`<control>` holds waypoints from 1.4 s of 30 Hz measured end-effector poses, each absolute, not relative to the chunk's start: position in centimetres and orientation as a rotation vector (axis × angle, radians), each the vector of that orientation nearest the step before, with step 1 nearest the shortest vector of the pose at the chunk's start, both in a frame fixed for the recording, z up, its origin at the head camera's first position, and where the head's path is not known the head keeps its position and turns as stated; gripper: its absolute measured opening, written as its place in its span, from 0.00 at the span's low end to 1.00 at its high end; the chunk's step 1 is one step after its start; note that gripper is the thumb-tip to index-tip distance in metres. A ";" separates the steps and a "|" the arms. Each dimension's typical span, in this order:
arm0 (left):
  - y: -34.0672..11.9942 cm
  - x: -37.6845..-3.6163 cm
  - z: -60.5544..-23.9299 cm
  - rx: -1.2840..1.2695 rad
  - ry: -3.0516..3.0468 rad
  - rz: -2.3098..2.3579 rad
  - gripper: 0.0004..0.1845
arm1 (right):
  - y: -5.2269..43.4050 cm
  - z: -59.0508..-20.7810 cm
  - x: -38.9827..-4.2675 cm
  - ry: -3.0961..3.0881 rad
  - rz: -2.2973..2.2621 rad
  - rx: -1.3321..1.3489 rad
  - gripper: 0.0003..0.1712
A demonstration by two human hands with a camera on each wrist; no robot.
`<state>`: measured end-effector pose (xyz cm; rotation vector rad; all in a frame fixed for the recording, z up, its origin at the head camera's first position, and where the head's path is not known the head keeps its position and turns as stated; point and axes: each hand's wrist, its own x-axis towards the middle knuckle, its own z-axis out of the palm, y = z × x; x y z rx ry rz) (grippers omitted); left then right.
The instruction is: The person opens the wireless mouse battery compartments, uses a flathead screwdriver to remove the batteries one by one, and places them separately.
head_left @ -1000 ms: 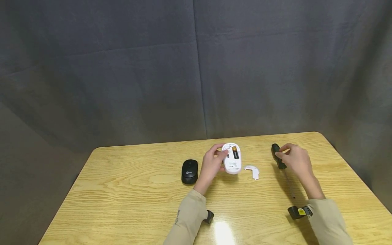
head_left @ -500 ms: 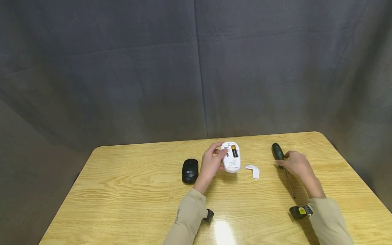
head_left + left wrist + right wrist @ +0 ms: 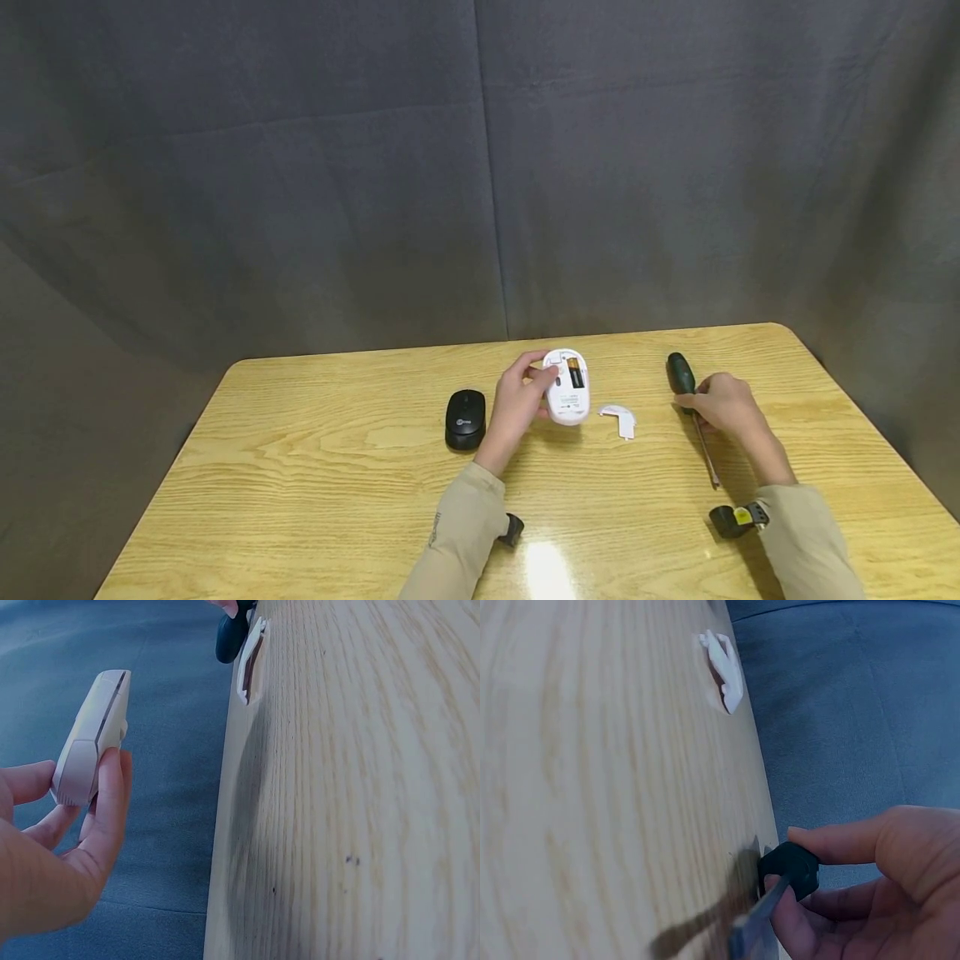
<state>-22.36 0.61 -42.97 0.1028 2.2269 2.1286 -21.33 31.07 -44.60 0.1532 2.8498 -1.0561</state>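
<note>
— White plastic at centre, head view: what holds it?
— The left hand (image 3: 517, 406) grips the white mouse (image 3: 567, 387) underside-up above the wooden surface (image 3: 315, 467), its battery (image 3: 576, 372) showing. Right of the mouse lies its cover (image 3: 618, 418); left of it, a black mouse (image 3: 465, 418). Farther right, the right hand (image 3: 723, 402) pinches the screwdriver (image 3: 692, 408) at the handle's base.
— Left wrist view?
— Curled fingers (image 3: 105, 810) clasp the mouse edge-on, clear of the surface.
— Right wrist view?
— Thumb and fingers (image 3: 840, 844) clamp the screwdriver's dark collar; the cover (image 3: 724, 660) lies beyond.
</note>
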 end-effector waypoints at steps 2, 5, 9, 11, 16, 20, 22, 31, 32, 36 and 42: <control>0.6 -22.4 -43.0 0.102 2.225 2.125 0.19 | 31.2 -44.6 -21.3 2.834 -1.082 0.153 0.19; 0.7 -22.3 -43.0 0.103 2.227 2.114 0.19 | 31.1 -44.4 -21.3 2.770 -1.212 0.174 0.18; 0.7 -22.2 -43.0 0.102 2.234 2.101 0.18 | 30.5 -43.6 -21.4 2.649 -1.500 0.212 0.24; 0.7 -22.3 -43.1 0.103 2.238 2.099 0.18 | 30.1 -43.1 -21.5 2.618 -1.629 0.215 0.25; 0.8 -22.3 -43.1 0.121 2.240 2.094 0.19 | 29.7 -41.8 -21.4 2.598 -1.855 0.179 0.24; 0.9 -22.2 -43.1 0.136 2.253 2.082 0.19 | 29.4 -40.8 -20.9 2.429 -2.165 0.131 0.17; 1.0 -22.2 -43.2 0.143 2.264 2.080 0.19 | 29.1 -40.4 -20.7 2.257 -2.395 0.091 0.10; 1.4 -22.2 -43.6 0.161 2.284 2.039 0.18 | 26.9 -38.8 -19.7 1.658 -2.992 -0.170 0.07; 1.5 -22.1 -43.6 0.164 2.287 2.035 0.18 | 26.8 -38.6 -19.7 1.621 -3.017 -0.198 0.07; 1.8 -22.0 -43.6 0.162 2.294 2.023 0.18 | 26.3 -38.0 -19.5 1.538 -3.062 -0.280 0.06; 2.1 -21.9 -43.7 0.191 2.294 2.018 0.18 | 25.3 -36.8 -19.5 1.547 -3.113 -0.337 0.06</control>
